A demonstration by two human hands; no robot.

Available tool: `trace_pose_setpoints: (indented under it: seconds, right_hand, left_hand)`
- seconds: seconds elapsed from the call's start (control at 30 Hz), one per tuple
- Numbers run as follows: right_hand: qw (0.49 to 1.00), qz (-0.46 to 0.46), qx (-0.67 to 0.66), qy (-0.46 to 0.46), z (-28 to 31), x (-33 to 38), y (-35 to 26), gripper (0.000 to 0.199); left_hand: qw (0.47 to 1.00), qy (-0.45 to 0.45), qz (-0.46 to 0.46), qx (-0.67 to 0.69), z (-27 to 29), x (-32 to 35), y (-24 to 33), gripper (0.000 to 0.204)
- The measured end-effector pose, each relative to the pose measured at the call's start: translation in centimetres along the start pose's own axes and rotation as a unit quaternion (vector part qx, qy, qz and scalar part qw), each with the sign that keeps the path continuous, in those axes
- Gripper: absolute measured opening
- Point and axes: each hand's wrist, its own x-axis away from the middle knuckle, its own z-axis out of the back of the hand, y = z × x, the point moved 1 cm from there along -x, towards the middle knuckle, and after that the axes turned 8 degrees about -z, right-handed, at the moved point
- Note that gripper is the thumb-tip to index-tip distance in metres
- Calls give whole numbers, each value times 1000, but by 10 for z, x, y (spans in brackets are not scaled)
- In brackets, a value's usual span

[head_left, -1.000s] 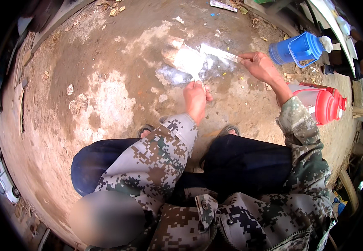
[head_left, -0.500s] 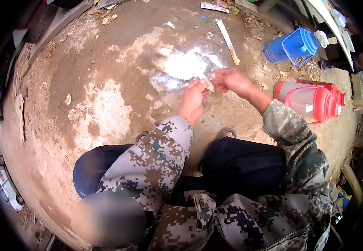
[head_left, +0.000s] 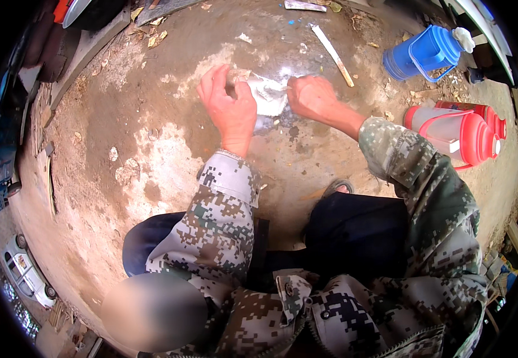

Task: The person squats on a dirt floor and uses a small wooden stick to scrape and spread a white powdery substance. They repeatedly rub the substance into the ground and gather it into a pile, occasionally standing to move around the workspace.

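- Down on the bare ground (head_left: 169, 155), a person in a camouflage jacket squats with both hands out in front.
- Between the hands lies a crumpled piece of clear plastic (head_left: 269, 95), flat on the dirt in a wet-looking patch toward the far side of the ground.
- Their left hand (head_left: 228, 106) rests palm down on the near left edge of the plastic, fingers curled over it and pressing it in place.
- Their right hand (head_left: 311, 96) is closed in a loose fist, pinching the right edge of the plastic between thumb and fingers.
- Just beyond the right hand lies a thin pale stick (head_left: 333, 55), slanting away, apart from the plastic.
- Off at the far right edge stands a blue jug (head_left: 421, 53) with a white cap.
- Nearer on the right lies a red flask (head_left: 457, 132) on its side, well apart from the hands.
- A sandalled foot (head_left: 338, 188) shows below the right forearm.
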Motion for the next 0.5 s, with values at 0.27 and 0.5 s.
trace_pose_setpoints:
  seconds: [0.27, 0.5]
  right_hand:
    - [999, -41, -27, -6, -34, -51, -38, 21]
    - [998, -46, -47, 17, -53, -53, -47, 20]
  left_hand:
    - [945, -310, 84, 64, -3, -45, -49, 31]
    - [937, -297, 106, 147, -24, -46, -56, 29]
